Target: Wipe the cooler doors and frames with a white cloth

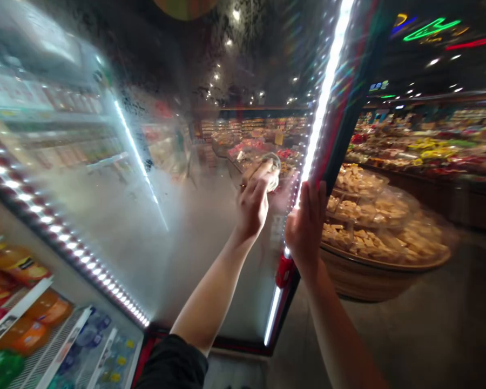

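Observation:
A glass cooler door point(146, 216), fogged with condensation, stands swung open in front of me, with LED strips along its frame. My left hand point(253, 208) presses against the glass, shut on a crumpled pale wad point(270, 172) that may be cloth or plastic. My right hand point(306, 224) wraps the door's dark vertical frame point(328, 146), just above a red door handle point(284, 271). The fog hides much of what lies behind the glass.
Shelves of bottled drinks point(28, 302) fill the cooler at lower left. To the right stands a round tiered stand of packaged baked goods point(372, 221). Long food counters point(425, 146) run behind it, beside a dark shop floor point(429, 335).

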Motion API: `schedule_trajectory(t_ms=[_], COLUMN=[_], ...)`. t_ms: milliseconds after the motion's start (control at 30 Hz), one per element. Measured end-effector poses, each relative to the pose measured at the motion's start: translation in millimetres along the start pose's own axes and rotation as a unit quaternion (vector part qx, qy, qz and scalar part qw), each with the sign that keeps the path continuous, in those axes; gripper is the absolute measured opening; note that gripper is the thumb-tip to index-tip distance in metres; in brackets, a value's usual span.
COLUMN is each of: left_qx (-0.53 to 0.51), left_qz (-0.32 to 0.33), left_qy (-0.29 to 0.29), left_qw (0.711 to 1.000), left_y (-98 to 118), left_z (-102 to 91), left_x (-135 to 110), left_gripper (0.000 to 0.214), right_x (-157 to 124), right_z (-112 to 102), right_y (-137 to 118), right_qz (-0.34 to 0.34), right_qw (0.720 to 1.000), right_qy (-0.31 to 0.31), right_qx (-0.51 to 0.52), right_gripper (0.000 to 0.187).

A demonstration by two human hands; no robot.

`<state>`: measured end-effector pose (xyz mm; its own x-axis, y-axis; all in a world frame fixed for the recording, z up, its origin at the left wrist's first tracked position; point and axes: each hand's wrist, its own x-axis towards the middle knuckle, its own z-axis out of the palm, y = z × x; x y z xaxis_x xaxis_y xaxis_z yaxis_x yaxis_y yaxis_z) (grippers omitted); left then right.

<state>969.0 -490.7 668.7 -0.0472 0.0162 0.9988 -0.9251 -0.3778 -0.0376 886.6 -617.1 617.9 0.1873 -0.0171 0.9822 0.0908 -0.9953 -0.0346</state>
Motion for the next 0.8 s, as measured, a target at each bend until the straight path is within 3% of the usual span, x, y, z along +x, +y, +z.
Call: schedule_trajectory(t_ms=[133, 233, 367, 500, 633, 700, 800], left_qx=[0.023, 0.069, 0.114, 0.127, 0.142, 0.174, 0.182], left_qz=[0.056, 0.056, 0.008, 0.030, 0.055, 0.018, -0.077], left_qy=[-0.088, -0.041, 0.041, 0.035, 0.000, 0.025, 0.085], left_qw=[0.994, 0.995, 0.993, 0.991, 0.988, 0.984, 0.977], left_y=[-1.4, -16.1, -31.7, -34.4, -43.4, -51.7, -60.8], left_z=[-15.0, -32.6, -31.9, -25.5, -47.4, -61.4, -71.0], left_x=[-32.4, -43.8, -24.5, -20.9, -51.0, -59.3, -50.0], left_gripper=[0.050, 0.048, 0.040, 0.042, 0.040, 0.039, 0.045], right_x=[-1.5, -6.4, -13.2, -15.6, -16.5, -16.9, -17.3], right_z=[-2.1, -2.0, 13.6, 40.2, 57.0, 59.6, 60.9], right_y=[-8.2, -18.0, -34.0, -44.9, -48.5, -49.0, -49.7], right_qz=[-0.008, -0.030, -0.045, -0.034, -0.022, -0.019, -0.013], right_qw=[0.999, 0.997, 0.991, 0.989, 0.991, 0.990, 0.990], right_qy=[-0.011, -0.031, -0.040, -0.034, -0.008, -0.004, 0.004], right_qx=[0.033, 0.071, 0.116, 0.137, 0.131, 0.137, 0.141], right_gripper=[0.087, 0.086, 0.085, 0.086, 0.087, 0.086, 0.084])
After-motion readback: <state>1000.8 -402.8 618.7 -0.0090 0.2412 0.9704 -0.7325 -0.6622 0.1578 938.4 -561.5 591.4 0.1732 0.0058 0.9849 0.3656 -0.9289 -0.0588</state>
